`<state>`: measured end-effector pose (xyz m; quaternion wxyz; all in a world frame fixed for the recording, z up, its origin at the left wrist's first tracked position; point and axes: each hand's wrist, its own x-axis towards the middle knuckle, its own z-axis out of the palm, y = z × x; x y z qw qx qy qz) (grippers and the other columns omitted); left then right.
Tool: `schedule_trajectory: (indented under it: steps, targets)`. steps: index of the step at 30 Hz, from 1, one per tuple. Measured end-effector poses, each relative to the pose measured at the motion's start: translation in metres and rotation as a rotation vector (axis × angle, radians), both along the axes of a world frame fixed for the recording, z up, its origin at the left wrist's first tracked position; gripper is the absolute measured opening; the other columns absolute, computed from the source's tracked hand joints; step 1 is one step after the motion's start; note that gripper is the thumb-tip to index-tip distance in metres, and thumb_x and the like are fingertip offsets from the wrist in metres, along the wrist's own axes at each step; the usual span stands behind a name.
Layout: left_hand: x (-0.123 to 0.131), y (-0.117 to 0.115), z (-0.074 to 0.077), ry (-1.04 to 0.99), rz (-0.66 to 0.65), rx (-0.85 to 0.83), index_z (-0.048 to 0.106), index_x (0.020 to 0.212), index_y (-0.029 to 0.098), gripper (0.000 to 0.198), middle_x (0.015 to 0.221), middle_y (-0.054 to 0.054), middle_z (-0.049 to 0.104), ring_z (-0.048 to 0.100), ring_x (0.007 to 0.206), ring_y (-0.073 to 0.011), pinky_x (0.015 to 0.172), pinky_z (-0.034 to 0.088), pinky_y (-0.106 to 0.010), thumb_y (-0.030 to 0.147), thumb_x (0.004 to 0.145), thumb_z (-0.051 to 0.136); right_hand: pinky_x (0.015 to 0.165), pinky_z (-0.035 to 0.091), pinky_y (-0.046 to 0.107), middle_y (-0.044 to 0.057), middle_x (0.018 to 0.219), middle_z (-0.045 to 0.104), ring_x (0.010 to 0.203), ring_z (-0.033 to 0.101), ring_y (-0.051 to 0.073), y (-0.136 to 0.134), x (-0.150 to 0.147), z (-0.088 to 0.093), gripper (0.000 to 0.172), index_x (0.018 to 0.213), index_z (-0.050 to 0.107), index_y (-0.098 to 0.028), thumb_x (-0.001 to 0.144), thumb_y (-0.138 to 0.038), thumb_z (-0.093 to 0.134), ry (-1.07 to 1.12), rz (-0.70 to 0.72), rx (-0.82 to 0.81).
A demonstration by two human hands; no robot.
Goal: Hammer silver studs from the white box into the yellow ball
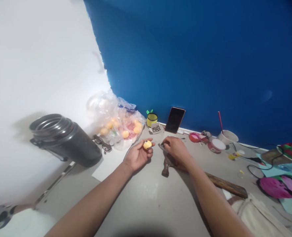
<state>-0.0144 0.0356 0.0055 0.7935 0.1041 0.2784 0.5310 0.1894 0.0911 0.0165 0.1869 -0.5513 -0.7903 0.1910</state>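
Note:
In my left hand (139,154), palm turned up, the fingers curl around a small yellow ball (147,144) with dark marks on it. My right hand (177,148) is just to the right, palm down, fingertips pinched together by a small dark metallic piece whose kind I cannot make out. Below that hand lies a hammer (166,166), its dark head on the table and its wooden handle (227,184) running right under my forearm. A small open box of shiny metal bits (156,128) stands beyond both hands.
A large dark flask (69,141) and glasses (102,143) are at left, beside a clear plastic bag (118,121) of yellow balls. A phone (175,120) leans on the blue wall near a yellow cup (152,120). Tubs (216,145), cables and cloth (259,214) crowd the right.

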Motion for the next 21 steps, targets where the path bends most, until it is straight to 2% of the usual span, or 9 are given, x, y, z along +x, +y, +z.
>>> schedule_trajectory:
  steps: [2, 5, 9, 14, 18, 21]
  targets:
    - [0.000, 0.000, 0.000, -0.004, 0.008, 0.017, 0.065, 0.113, 0.012, 0.026, 0.094, -0.015, 0.072, 0.063, 0.064, -0.0153, 0.056, 0.051, -0.026, 0.026, 0.104, 0.045, 0.075, 0.041, 0.027, 0.005, 0.089, 0.075, 0.082, 0.063, 0.018, -0.001, 0.001, 0.005, 0.015, 0.084, 0.073, -0.019, 0.082, -0.018, 0.058, 0.189, 0.024, -0.072]
    - [0.002, -0.001, 0.000, 0.019, 0.015, 0.055, 0.064, 0.114, 0.012, 0.024, 0.099, -0.017, 0.072, 0.067, 0.071, -0.0171, 0.063, 0.055, -0.027, 0.025, 0.103, 0.047, 0.066, 0.042, 0.027, 0.000, 0.074, 0.069, 0.069, 0.058, 0.015, -0.004, 0.001, 0.013, 0.010, 0.079, 0.071, -0.018, 0.078, -0.028, 0.066, 0.557, 0.024, -0.264]
    - [0.004, -0.002, -0.001, 0.133, 0.040, 0.139, 0.065, 0.114, 0.011, 0.023, 0.097, -0.016, 0.073, 0.066, 0.066, -0.0165, 0.057, 0.053, -0.026, 0.023, 0.101, 0.050, 0.053, 0.033, 0.025, -0.003, 0.063, 0.062, 0.053, 0.042, 0.009, -0.009, -0.004, 0.016, 0.025, 0.080, 0.072, -0.017, 0.070, -0.038, 0.081, 0.908, 0.032, -0.520]
    - [0.005, -0.004, -0.002, 0.182, 0.050, 0.159, 0.066, 0.109, 0.009, 0.020, 0.086, -0.012, 0.071, 0.065, 0.064, -0.0160, 0.055, 0.052, -0.025, 0.019, 0.097, 0.055, 0.050, 0.029, 0.023, 0.002, 0.076, 0.072, 0.052, 0.043, 0.007, -0.016, -0.013, 0.012, 0.029, 0.082, 0.075, -0.017, 0.066, -0.037, 0.088, 1.064, 0.130, -0.685]
    - [0.006, -0.003, -0.003, 0.179, 0.075, 0.145, 0.064, 0.097, 0.012, 0.013, 0.077, -0.009, 0.069, 0.065, 0.063, -0.0164, 0.053, 0.051, -0.024, 0.022, 0.097, 0.055, 0.050, 0.029, 0.022, 0.002, 0.072, 0.072, 0.052, 0.046, 0.007, -0.019, -0.019, 0.007, 0.031, 0.080, 0.074, -0.016, 0.064, -0.038, 0.090, 1.082, 0.133, -0.759]
    - [0.006, -0.002, -0.005, 0.211, 0.077, 0.142, 0.062, 0.094, 0.013, 0.020, 0.074, -0.008, 0.068, 0.063, 0.057, -0.0149, 0.050, 0.050, -0.023, 0.030, 0.099, 0.054, 0.051, 0.030, 0.022, 0.002, 0.070, 0.071, 0.052, 0.046, 0.007, -0.020, -0.020, 0.005, 0.032, 0.078, 0.072, -0.016, 0.064, -0.039, 0.090, 1.083, 0.137, -0.771]
